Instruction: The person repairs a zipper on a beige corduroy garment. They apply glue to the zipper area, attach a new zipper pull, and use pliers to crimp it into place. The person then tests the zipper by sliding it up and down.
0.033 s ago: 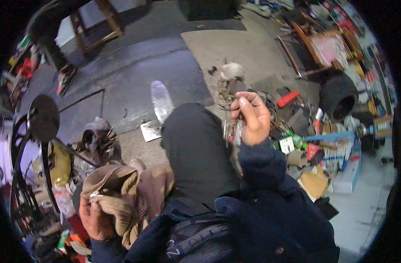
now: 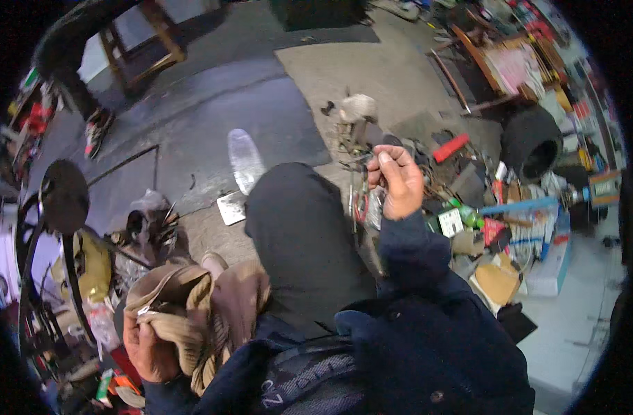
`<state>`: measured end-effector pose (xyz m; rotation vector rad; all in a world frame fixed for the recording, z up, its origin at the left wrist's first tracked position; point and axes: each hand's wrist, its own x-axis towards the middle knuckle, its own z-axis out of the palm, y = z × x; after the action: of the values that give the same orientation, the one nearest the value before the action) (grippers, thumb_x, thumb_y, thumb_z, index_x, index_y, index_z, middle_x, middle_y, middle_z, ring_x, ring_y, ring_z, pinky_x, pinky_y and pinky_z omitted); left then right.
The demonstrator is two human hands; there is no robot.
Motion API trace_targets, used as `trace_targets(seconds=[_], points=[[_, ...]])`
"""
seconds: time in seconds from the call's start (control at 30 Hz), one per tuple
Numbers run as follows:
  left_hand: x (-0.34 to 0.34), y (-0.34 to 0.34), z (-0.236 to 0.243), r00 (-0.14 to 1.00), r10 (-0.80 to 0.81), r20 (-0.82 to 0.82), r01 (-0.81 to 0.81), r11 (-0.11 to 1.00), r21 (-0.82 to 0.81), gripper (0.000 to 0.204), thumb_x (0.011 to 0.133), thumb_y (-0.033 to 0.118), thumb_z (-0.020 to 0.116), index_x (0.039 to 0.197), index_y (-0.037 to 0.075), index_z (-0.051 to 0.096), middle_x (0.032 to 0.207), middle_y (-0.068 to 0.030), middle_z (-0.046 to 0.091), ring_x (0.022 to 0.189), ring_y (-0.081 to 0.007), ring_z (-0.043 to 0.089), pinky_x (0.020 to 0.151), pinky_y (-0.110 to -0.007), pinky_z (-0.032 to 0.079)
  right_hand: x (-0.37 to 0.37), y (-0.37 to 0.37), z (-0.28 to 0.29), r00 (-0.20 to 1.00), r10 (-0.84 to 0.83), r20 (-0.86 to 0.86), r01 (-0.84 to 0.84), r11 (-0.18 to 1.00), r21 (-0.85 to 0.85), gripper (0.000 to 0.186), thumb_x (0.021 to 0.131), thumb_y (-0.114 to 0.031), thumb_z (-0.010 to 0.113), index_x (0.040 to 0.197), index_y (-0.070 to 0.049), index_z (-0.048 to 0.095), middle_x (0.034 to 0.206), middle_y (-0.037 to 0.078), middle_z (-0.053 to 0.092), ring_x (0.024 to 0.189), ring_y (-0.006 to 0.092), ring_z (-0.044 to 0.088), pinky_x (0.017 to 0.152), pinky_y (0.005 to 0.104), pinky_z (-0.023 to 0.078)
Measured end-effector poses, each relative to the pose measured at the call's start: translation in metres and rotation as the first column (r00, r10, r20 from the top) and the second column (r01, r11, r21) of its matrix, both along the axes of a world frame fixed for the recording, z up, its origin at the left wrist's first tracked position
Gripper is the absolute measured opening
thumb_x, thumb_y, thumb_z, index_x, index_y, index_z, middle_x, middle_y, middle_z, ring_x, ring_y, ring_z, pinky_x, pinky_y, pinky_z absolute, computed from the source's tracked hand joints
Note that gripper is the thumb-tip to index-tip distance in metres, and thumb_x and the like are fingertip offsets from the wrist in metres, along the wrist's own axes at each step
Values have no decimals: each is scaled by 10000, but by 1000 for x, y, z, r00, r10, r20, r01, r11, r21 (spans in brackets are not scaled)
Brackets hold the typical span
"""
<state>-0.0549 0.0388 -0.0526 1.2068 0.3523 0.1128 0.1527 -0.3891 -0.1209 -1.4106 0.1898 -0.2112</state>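
My left hand [image 2: 150,346] grips a beige, brown-lined cloth garment [image 2: 185,311] at a fold beside its zipper [image 2: 145,311]. The garment lies at the lower left, against my dark trouser leg [image 2: 296,235]. My right hand [image 2: 398,181] is raised to the right of my knee, thumb and index finger pinched together; whatever may be between them is too small to make out. Beyond it on the floor lie scattered tools [image 2: 354,200] and a pale cloth-like lump [image 2: 359,109].
Another person's leg and sneaker [image 2: 97,131] stand upper left, near a wooden frame [image 2: 157,66]. A black metal frame with a round disc [image 2: 64,197] rises at the left. On the right are a tyre [image 2: 531,145], a wooden chair-like piece [image 2: 482,52], a red cylinder [image 2: 450,147] and much clutter.
The view has shifted slightly, so floor objects sit a little further left. Both hands keep nearly the same pose, the left one still on the garment, the right one pinched.
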Motion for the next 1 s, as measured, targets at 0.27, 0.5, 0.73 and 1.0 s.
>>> trace_targets(seconds=[0.27,0.5,0.73,1.0], points=[[2,19,-18,993,112,-33,-116,980,-165,542,1041,209,529,1529,11,397,1456,-145,551,1320,-281,544,1139,-458,406,-157,-88,-342,599,61,-799,-535,772,-342,309,903,-357,697,1023,-77,749,976,185,751,921,328,721,829,443,565],[19,4,-11,990,94,-107,-105,989,-104,552,1045,218,528,1541,32,373,1453,-146,544,1299,-291,559,1131,-470,420,-153,-78,-412,603,-41,-797,-586,655,-477,240,858,-264,724,1026,-99,770,918,135,761,834,344,730,796,429,572],[48,-40,3,985,33,-167,-42,998,-47,558,990,160,631,1477,15,403,1414,-187,565,1270,-339,578,1082,-482,479,-49,-82,-391,666,-147,-732,-494,647,-580,261,857,-232,683,1090,-149,768,1081,165,747,1025,380,708,921,478,560],[57,-78,27,962,162,-218,-154,987,54,628,947,201,666,1479,11,394,1417,-187,559,1261,-332,591,1112,-474,456,-31,-64,-381,397,-77,-915,-874,274,-402,450,827,-470,747,1089,-105,765,1133,193,730,1073,389,691,933,479,555]])
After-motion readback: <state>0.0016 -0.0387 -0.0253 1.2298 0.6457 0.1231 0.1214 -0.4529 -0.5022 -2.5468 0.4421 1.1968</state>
